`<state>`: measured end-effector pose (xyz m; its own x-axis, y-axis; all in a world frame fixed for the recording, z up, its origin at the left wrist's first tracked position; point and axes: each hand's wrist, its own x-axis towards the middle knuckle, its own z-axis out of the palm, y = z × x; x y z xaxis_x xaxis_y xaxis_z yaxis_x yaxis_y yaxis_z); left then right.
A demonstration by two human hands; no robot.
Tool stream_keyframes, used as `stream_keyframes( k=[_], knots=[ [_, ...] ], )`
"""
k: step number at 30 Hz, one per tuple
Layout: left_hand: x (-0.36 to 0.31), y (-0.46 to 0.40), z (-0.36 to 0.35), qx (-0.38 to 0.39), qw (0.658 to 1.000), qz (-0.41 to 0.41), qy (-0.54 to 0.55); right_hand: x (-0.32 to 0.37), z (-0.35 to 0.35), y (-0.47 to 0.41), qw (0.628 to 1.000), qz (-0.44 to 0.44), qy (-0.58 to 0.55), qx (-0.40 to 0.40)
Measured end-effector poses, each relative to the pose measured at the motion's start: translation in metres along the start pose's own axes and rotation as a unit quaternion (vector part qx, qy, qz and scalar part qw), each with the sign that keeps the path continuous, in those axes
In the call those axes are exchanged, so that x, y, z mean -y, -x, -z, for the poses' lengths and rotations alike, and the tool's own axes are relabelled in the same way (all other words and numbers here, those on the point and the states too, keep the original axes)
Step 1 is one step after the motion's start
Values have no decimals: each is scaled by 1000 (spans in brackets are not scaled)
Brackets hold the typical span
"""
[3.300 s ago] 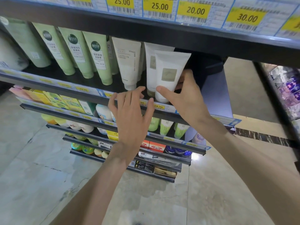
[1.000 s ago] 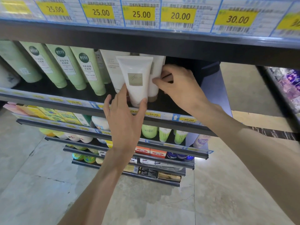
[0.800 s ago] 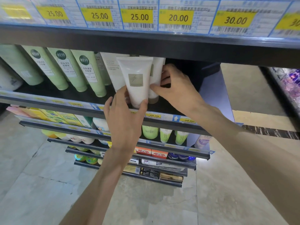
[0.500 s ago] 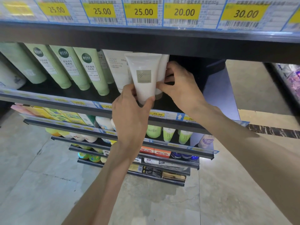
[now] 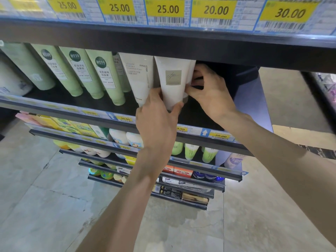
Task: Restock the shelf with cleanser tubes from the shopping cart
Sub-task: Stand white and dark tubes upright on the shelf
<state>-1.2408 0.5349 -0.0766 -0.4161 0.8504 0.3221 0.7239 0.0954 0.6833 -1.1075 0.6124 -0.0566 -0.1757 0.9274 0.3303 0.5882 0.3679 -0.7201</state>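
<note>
Standing beside the green tubes (image 5: 101, 77) and an Innisfree tube (image 5: 140, 77) on the shelf (image 5: 76, 99), the white cleanser tube (image 5: 172, 82) is being gripped low by the left hand (image 5: 156, 122), while the right hand (image 5: 209, 91) is pinching its right edge; letting go unevenly could be tipping it into its neighbours.

A white cleanser tube (image 5: 172, 82) with a square beige label stands cap-down on the dark shelf (image 5: 196, 117), roughly upright, its wide crimped end reaching up under the shelf above. The left hand (image 5: 156, 120) grips its lower end from below, thumb on the right side and fingers on the left. A second white tube (image 5: 191, 73) stands just behind it, mostly hidden, with the right hand (image 5: 209, 91) touching its right edge. Left of the left hand's fingers stands another white tube (image 5: 140, 77) printed "innisfree", leaning slightly and touching the held tube's side.
</note>
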Motion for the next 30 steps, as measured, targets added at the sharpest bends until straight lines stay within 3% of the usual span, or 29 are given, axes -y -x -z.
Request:
stream_keyframes(
  k=[6,12,30],
  knots=[
    [7,5,4,5,1000,-7,15,-14,1,7,999,-27,-25,40],
    [4,5,4,-1,1000,8,27,-14,-4,7,998,-35,-42,30],
    [3,-3,-4,20,997,-23,-76,-17,-7,5,996,-56,-51,42]
  ],
)
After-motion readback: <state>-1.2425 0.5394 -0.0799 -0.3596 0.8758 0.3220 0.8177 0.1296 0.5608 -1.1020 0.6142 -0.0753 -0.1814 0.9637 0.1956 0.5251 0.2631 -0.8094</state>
